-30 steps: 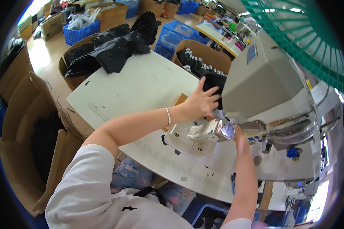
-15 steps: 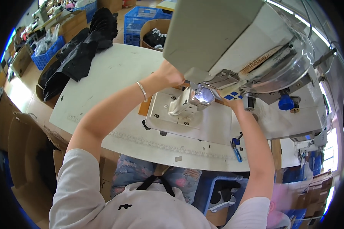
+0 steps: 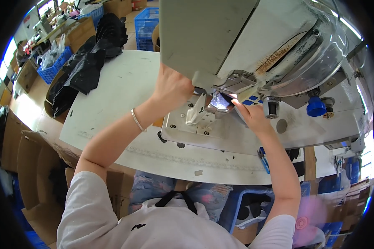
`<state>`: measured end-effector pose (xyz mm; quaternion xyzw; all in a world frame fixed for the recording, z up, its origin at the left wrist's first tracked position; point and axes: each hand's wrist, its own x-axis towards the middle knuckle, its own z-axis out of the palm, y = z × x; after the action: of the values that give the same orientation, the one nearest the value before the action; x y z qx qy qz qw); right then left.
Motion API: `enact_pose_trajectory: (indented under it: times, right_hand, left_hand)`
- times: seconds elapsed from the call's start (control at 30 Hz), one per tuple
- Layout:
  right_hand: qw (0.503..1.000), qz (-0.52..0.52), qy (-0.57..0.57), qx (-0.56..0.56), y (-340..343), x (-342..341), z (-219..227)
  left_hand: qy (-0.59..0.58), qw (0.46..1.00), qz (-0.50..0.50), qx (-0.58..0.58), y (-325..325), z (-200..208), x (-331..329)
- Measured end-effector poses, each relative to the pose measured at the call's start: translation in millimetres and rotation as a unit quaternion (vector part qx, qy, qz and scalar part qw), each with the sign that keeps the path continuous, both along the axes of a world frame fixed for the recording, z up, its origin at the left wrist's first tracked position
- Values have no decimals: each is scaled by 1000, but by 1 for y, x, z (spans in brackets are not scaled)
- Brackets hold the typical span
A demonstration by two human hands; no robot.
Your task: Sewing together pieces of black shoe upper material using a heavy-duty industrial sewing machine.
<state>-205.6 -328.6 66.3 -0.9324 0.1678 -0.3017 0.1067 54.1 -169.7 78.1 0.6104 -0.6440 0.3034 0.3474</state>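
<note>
A grey-white sewing machine (image 3: pixel 203 37) fills the upper middle, its needle area lit over a raised metal bed (image 3: pixel 201 116). To the left of the needle, my left hand (image 3: pixel 173 87) is curled, with its fingertips hidden behind the machine head. My right hand (image 3: pixel 253 116) sits just right of the light, its index finger pointing in at a small dark piece (image 3: pixel 227 98) by the needle. Its other fingers look bent in. What either hand grips is too covered to make out.
On the white table (image 3: pixel 112 83), a stack of black pieces (image 3: pixel 87 70) lies at the far left. Small blue-handled snips (image 3: pixel 264 161) rest near the front edge by my right forearm. A blue crate (image 3: pixel 239 203) with shoe parts stands below. Cardboard boxes (image 3: pixel 37 166) are at left.
The view has shifted, with the machine head appearing larger and farther left. More of my left hand shows beside it. My right index finger now shows stretched toward the needle.
</note>
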Motion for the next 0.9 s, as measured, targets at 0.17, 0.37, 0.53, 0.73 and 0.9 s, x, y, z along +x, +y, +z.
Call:
enact_pose_trajectory:
  times: [0.17, 0.37, 0.53, 0.73, 0.9]
  right_hand:
    - [966, 37, -36, -254, 60, 5, 39]
    - [900, 64, -79, -424, 92, 10, 52]
    - [894, 3, -61, -444, 100, 14, 49]
    - [897, -8, -54, -440, 111, 12, 44]
    - [903, -6, -27, -429, 118, 15, 42]
  left_hand:
    - [-81, 994, 39, -66, 31, 17, -20]
    - [-108, 984, 76, -121, 42, 11, -35]
    - [-77, 980, 49, -177, 20, 1, -29]
    - [-44, 982, 33, -183, 18, -10, -28]
    - [-26, 984, 16, -177, 12, -17, -20]
